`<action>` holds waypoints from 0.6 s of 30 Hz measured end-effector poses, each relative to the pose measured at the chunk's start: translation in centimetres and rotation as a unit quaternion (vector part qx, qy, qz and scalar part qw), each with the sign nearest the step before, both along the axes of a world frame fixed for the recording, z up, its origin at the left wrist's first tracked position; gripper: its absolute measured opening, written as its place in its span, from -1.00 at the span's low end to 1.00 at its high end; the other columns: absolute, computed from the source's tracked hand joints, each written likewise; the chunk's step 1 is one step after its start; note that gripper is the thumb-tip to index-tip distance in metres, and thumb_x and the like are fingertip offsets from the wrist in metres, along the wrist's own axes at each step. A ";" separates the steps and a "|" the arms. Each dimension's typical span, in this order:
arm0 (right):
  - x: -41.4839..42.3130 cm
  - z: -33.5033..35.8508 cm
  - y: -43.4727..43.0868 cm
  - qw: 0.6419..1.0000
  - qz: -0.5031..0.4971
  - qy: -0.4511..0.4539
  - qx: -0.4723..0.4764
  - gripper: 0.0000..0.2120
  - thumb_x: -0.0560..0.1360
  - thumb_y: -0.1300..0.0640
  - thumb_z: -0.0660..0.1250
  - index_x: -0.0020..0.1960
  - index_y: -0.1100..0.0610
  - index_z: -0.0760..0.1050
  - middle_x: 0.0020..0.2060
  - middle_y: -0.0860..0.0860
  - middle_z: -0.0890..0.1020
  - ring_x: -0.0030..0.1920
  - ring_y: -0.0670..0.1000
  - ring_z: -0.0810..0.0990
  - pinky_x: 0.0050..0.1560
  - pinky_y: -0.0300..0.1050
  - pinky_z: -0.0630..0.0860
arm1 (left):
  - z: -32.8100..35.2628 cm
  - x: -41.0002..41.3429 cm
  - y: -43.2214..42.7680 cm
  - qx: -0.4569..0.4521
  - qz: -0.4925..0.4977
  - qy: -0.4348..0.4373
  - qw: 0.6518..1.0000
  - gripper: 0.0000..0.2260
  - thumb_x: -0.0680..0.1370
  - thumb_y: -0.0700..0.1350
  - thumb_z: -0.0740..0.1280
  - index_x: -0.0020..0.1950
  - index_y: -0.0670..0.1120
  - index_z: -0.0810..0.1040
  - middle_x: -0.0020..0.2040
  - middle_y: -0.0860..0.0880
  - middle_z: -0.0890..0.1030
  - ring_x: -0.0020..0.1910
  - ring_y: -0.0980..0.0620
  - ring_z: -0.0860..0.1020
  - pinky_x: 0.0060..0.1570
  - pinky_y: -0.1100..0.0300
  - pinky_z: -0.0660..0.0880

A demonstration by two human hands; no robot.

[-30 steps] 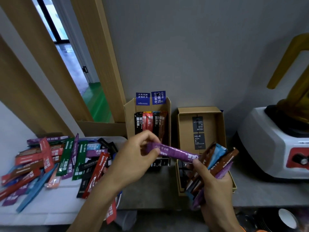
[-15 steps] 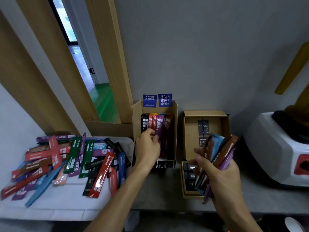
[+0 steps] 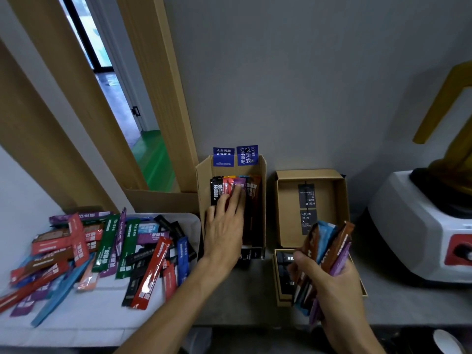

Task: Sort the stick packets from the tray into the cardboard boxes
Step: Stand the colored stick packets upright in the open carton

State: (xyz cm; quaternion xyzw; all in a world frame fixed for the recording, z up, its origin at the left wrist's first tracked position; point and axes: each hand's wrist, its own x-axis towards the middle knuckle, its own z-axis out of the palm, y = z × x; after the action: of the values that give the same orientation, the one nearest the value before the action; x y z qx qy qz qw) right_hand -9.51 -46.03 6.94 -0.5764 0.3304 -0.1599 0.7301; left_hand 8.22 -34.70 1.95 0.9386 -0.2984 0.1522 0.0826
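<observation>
**Head view.** A grey surface [image 3: 255, 310] is shown against a grey wall [image 3: 306, 85]. A white tray [image 3: 102, 325] is set on its left part, and a heap of loose stick packets [image 3: 107, 251] in red, green, purple, blue and black is spread over the tray. A white appliance [image 3: 413, 238] is seen at the far right. Two cardboard boxes are placed between them. A tall box [image 3: 204, 190] stands just beside the tray, and a row of packets [image 3: 217, 190] is stood upright in it. A flat box [image 3: 288, 213] has its lid raised, and dark packets are partly seen in it. The left hand [image 3: 224, 231] is laid inside the tall box with fingers straight, the fingertips [image 3: 238, 191] resting on a purple packet [image 3: 240, 180] in the row. The right hand [image 3: 339, 284] is curled round a fanned bundle of packets [image 3: 329, 249], held over the flat box
</observation>
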 end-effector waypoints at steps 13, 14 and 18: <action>-0.2 0.5 -0.3 0.997 0.073 -0.016 -0.036 -0.56 0.28 0.05 0.52 0.05 -0.20 0.40 0.03 -0.06 0.63 0.05 -0.02 0.65 -0.01 -0.09 0.57 | 5.9 -6.8 0.1 -0.360 -0.130 0.252 0.889 -0.86 0.59 0.01 0.32 0.13 0.06 0.57 0.07 0.17 0.56 0.08 0.25 0.53 0.03 0.35 0.52; -0.2 0.6 -0.2 0.995 0.079 -0.015 -0.057 -0.54 0.28 0.04 0.52 0.08 -0.20 0.42 0.02 -0.07 0.64 0.04 -0.04 0.66 0.01 -0.10 0.59 | 6.9 -7.8 0.1 -0.366 -0.155 0.292 0.870 -0.85 0.57 0.05 0.33 0.08 0.05 0.58 0.01 0.14 0.59 0.03 0.23 0.56 -0.05 0.37 0.52; -0.1 0.5 0.4 0.989 0.103 -0.017 -0.101 -0.43 0.21 -0.02 0.52 0.17 -0.21 0.42 0.01 -0.15 0.67 0.04 -0.16 0.66 0.00 -0.19 0.60 | 8.2 -8.4 -0.2 -0.366 -0.179 0.346 0.845 -0.89 0.56 0.00 0.38 0.06 0.04 0.59 -0.03 0.09 0.63 0.00 0.20 0.61 -0.08 0.29 0.59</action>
State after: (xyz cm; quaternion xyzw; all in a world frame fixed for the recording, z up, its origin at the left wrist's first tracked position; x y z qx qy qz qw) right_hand -9.59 -45.59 7.39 -0.6756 0.2388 -0.1262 0.6860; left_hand -0.20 -34.85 10.13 0.7621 -0.3359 -0.1013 0.5441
